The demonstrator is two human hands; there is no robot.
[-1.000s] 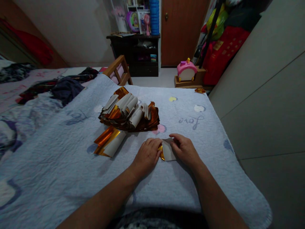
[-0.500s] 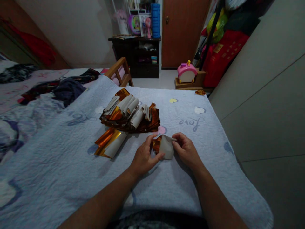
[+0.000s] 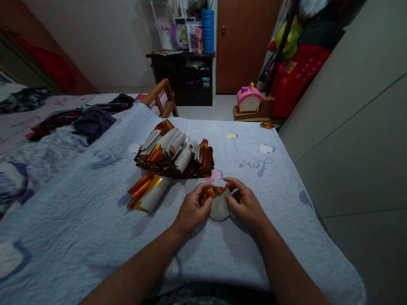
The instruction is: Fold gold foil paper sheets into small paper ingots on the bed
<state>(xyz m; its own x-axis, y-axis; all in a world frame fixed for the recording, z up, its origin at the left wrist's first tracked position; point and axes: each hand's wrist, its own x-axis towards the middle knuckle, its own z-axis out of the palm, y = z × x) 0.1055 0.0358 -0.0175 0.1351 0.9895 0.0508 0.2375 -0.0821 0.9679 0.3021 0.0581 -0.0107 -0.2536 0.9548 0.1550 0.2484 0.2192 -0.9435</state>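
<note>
Between my two hands is a sheet of gold foil paper point(image 3: 219, 208), curled so that its pale backing faces me and its shiny gold side shows along the top. My left hand point(image 3: 194, 207) pinches its left side, thumb in front and fingers behind. On the other side my right hand point(image 3: 244, 202) holds the upper right edge with its thumb, the index finger raised over the top. A pile of folded gold foil papers point(image 3: 174, 148) lies beyond my left hand, and a loose curled foil sheet point(image 3: 149, 192) rests just in front of it.
A pale blue quilted cover point(image 3: 254, 254) lies under everything. One folded gold piece point(image 3: 267, 125) sits at its far right corner. A wooden chair point(image 3: 162, 99) stands behind the far edge, with a pink toy point(image 3: 249, 99) on the right. Clothes point(image 3: 93, 123) lie at left.
The paper has turned and bent so its gold side now shows along the top. My right hand has shifted slightly left, its thumb now pressing on the pale face.
</note>
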